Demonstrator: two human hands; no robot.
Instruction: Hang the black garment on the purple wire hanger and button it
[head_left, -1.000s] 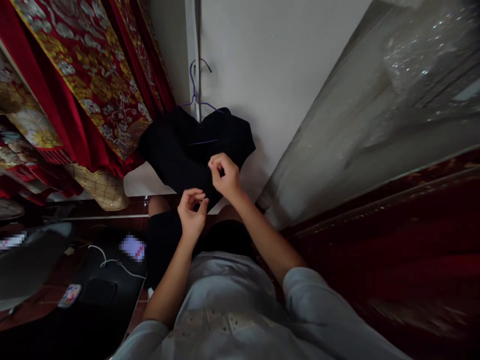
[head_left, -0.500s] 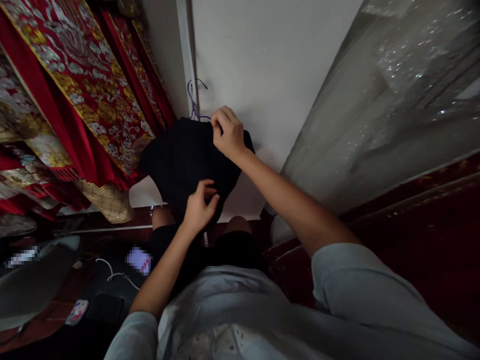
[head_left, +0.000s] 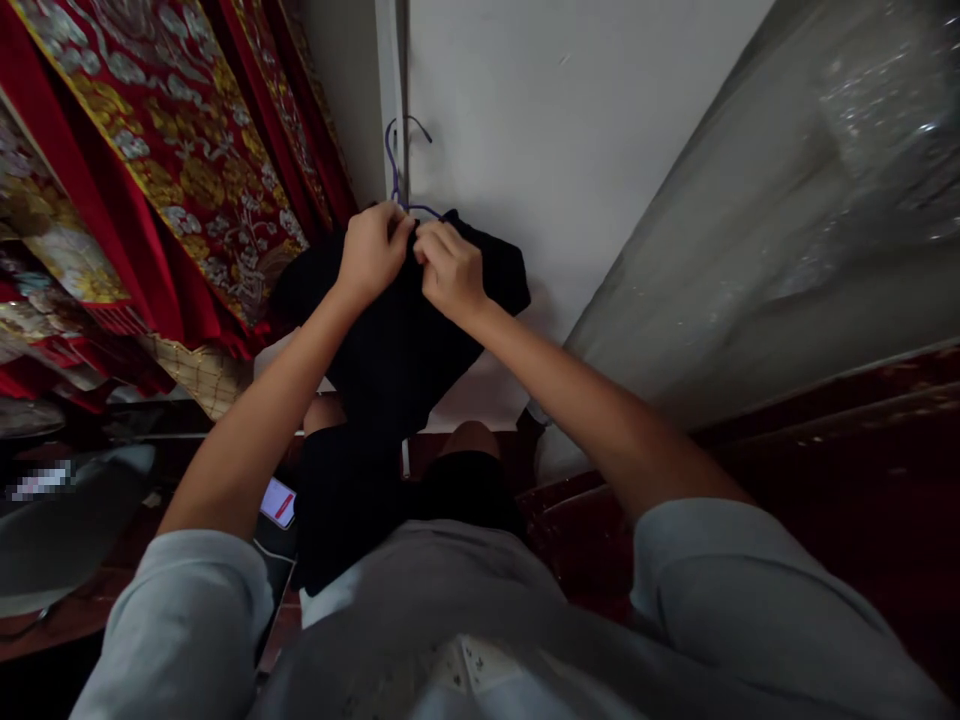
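A black garment [head_left: 401,350] hangs on a purple hanger [head_left: 392,160] against the white panel. Its exact kind I cannot make out. Close to its top edge, just under the hanger's neck, my left hand [head_left: 373,250] pinches the dark cloth. My right hand [head_left: 451,265] grips the same garment right beside it, fingers curled, the two hands almost touching. The hanger's hook shows above them, by a pale vertical strip [head_left: 391,70]. Both hands cover the part of the fabric between their fingertips.
Red embroidered cloths [head_left: 202,170] with gold and silver flowers hang at the left. Plastic-wrapped material [head_left: 750,220] leans at the right. A phone with a lit screen [head_left: 278,502] and a grey chair [head_left: 67,550] are at the lower left.
My left hand has risen from in front of the garment to its top edge and closed on the cloth. My right hand stays near the top, and the garment's right shoulder has lifted.
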